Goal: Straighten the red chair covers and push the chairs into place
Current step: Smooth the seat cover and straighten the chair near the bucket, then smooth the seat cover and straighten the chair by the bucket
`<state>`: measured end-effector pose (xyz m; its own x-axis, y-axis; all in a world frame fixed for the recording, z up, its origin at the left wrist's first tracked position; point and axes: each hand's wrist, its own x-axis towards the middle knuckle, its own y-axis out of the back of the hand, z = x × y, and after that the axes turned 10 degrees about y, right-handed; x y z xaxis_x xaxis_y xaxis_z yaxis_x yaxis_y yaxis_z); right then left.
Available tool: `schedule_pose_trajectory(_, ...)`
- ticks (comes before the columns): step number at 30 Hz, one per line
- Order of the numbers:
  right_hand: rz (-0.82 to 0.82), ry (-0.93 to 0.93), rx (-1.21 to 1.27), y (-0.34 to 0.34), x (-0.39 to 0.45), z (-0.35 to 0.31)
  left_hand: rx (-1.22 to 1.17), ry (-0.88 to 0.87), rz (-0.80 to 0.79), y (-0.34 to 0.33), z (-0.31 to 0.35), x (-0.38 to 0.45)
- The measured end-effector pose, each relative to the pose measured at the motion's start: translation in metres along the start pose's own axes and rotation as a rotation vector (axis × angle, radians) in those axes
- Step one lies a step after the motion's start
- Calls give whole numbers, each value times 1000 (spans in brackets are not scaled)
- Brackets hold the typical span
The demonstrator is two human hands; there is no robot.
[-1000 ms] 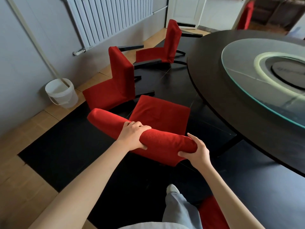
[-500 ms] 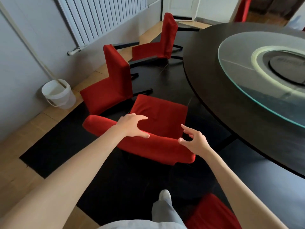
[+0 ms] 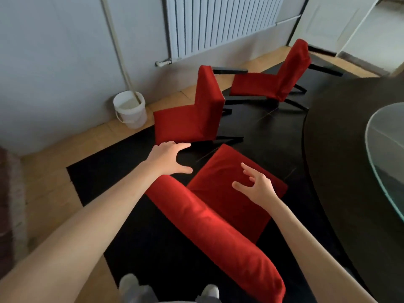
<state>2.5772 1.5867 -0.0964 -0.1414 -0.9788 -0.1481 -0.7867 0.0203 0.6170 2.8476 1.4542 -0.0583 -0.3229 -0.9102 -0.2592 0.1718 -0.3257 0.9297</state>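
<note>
The left hand (image 3: 169, 157) hovers with fingers spread and loosely bent, holding nothing; it sits over the dark floor mat (image 3: 113, 171), just past the far end of the nearest chair's backrest (image 3: 209, 226). That backrest, sheathed in its red cover, runs as a long padded bar on a diagonal from beside the left hand down toward the lower right of the view, passing between the two forearms. Its long axis therefore lies slantwise to the person, not square to them.

Beyond the left hand stands the next red chair (image 3: 192, 114), turned side-on, its seat pointing toward the wall with the white bucket (image 3: 130, 110). This chair looks like the likely next target, and the left hand is clearly the nearer one: the chair's seat edge lies just ahead of its fingertips.

The right hand (image 3: 256, 185) floats above the nearest chair's seat (image 3: 229, 193), fingers splayed and half curled, gripping nothing; whether it touches the fabric cannot be told. A third red chair (image 3: 282, 77) stands farther off, near the edge of the round dark tabletop (image 3: 332, 149), well apart from both hands.
</note>
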Motion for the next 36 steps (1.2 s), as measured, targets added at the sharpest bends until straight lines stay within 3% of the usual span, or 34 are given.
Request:
schedule_pose_trajectory(10, -28, 56, -34, -101, 119, -101, -67, 90, 53, 52, -154, 58)
schedule_pose_trajectory(18, 8, -51, -45, -175, 197, -169, 93, 29, 22, 111, -278, 133)
schedule_pose_trajectory(30, 20, -190, -30, -204, 325, -174, 50, -64, -98, 117, -291, 282)
schedule_pose_trajectory(36, -15, -296, 21, -193, 411, -158, 17, 28, -182, 116, -306, 376)
